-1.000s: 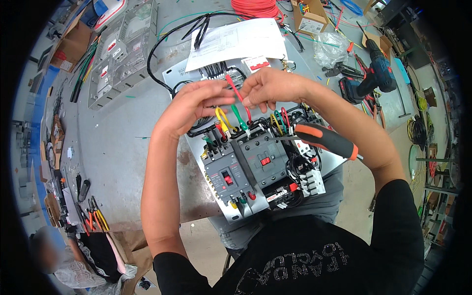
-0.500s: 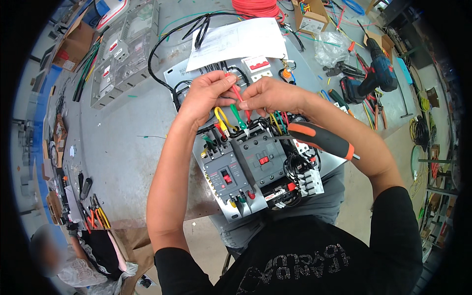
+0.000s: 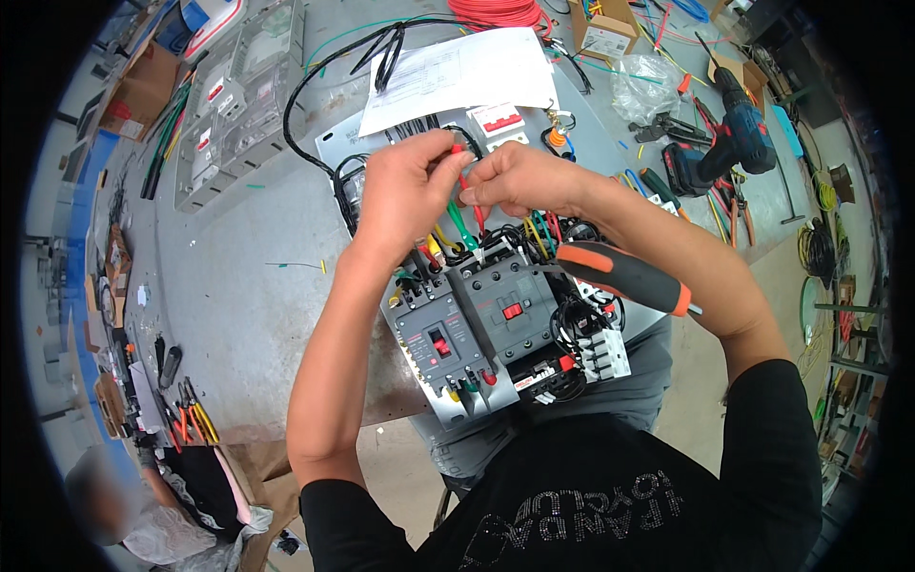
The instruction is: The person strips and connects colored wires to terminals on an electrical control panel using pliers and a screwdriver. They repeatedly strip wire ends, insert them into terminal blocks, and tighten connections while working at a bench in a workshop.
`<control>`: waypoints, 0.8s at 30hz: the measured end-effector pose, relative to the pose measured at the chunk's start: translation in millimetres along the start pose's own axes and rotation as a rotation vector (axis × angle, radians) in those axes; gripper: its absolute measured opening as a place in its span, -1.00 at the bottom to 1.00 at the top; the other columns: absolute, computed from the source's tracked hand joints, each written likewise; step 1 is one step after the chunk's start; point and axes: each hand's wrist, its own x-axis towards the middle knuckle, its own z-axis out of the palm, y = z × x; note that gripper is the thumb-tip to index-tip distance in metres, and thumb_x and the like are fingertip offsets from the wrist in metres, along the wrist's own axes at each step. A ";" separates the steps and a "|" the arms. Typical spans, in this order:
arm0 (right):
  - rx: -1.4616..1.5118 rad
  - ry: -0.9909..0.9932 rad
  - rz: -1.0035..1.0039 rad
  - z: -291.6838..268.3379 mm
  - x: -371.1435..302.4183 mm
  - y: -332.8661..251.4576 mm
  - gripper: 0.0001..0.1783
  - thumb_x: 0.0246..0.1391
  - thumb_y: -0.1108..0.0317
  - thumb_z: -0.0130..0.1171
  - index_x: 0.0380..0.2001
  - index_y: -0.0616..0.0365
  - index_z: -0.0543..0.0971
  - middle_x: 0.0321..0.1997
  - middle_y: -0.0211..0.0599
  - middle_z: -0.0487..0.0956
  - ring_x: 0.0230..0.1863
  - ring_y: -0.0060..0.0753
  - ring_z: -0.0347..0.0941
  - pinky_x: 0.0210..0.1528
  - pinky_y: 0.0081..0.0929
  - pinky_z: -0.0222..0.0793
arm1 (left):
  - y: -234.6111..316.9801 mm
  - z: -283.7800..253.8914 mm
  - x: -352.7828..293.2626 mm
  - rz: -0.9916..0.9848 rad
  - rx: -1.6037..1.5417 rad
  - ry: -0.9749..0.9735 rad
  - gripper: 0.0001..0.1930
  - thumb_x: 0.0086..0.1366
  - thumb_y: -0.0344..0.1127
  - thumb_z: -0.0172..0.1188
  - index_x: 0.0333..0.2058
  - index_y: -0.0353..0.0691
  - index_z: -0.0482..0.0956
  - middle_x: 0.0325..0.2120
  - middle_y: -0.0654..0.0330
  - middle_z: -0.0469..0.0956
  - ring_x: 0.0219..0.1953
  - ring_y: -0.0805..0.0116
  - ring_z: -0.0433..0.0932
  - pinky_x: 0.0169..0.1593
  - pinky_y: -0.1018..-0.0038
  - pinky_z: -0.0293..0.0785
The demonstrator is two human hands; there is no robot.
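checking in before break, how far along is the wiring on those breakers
Done: two grey moulded-case breakers sit mounted on the metal panel, with yellow, green and red wires already bent into their top terminals. In hand: the left hand and right hand pinch a thin red wire above them. Left: that wire is not yet seated; the orange-and-black screwdriver lies across the panel, not gripped.
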 end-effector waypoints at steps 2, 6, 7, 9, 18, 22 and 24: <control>-0.026 0.020 -0.020 1.6 1.3 1.2 -0.75 0.26 0.29 0.41 -0.44 0.22 0.68 -0.50 -0.37 0.61 -0.67 -0.65 0.20 -0.61 -0.52 0.03 | 4.7 -2.0 -3.1 0.122 0.088 0.010 -0.87 0.33 -0.36 0.34 -0.21 -0.27 0.68 -0.41 0.00 0.65 -0.36 -0.03 0.65 -0.26 0.24 0.57; -0.049 0.029 -0.032 1.4 1.8 0.7 -0.76 0.28 0.27 0.40 -0.38 0.23 0.71 -0.50 -0.38 0.61 -0.68 -0.65 0.22 -0.62 -0.52 0.04 | 19.4 -15.2 -3.3 0.232 0.212 -0.124 -0.82 0.36 -0.42 0.32 -0.08 -0.27 0.71 -0.32 -0.02 0.68 -0.29 -0.08 0.67 -0.20 0.27 0.60; -0.069 0.031 -0.023 -0.1 1.8 1.0 -0.78 0.30 0.27 0.37 -0.31 0.23 0.74 -0.49 -0.39 0.62 -0.67 -0.66 0.24 -0.62 -0.53 0.05 | 22.8 -18.6 -3.5 0.253 0.241 -0.170 -0.78 0.37 -0.45 0.32 -0.03 -0.28 0.72 -0.29 -0.01 0.70 -0.29 -0.03 0.69 -0.18 0.31 0.61; -0.093 0.028 -0.017 0.9 1.8 -2.1 -0.79 0.32 0.29 0.33 -0.25 0.23 0.77 -0.50 -0.42 0.60 -0.67 -0.67 0.25 -0.61 -0.54 0.06 | 24.6 -28.6 -5.5 0.244 0.239 -0.231 -0.75 0.37 -0.46 0.31 0.00 -0.27 0.71 -0.28 -0.02 0.70 -0.27 -0.05 0.69 -0.19 0.29 0.61; -0.049 0.045 -0.044 2.2 -1.0 -1.3 -0.82 0.29 0.37 0.33 -0.38 0.23 0.72 -0.55 -0.49 0.52 -0.66 -0.66 0.25 -0.61 -0.51 0.09 | 59.3 -23.8 -15.3 0.249 0.628 -0.416 -0.50 0.17 -0.42 0.36 0.14 -0.24 0.64 -0.20 -0.02 0.68 -0.22 -0.12 0.69 -0.16 0.17 0.64; -0.012 0.044 -0.063 3.8 1.2 6.1 -0.78 0.23 0.32 0.39 -0.43 0.24 0.70 -0.53 -0.42 0.59 -0.66 -0.63 0.33 -0.61 -0.51 0.18 | 52.2 -35.0 -16.5 0.066 0.318 -0.391 -0.60 0.38 -0.29 0.29 0.15 -0.29 0.66 -0.15 -0.02 0.74 -0.14 0.08 0.76 -0.10 0.25 0.66; 0.028 0.006 -0.077 1.8 0.4 7.4 -0.78 0.22 0.29 0.39 -0.43 0.20 0.70 -0.51 -0.40 0.64 -0.63 -0.62 0.44 -0.59 -0.54 0.30 | 41.2 -51.1 -5.2 -0.222 -0.019 -0.447 -0.58 0.56 -0.09 0.18 0.08 -0.36 0.72 -0.11 0.02 0.77 -0.11 0.26 0.75 -0.03 0.32 0.65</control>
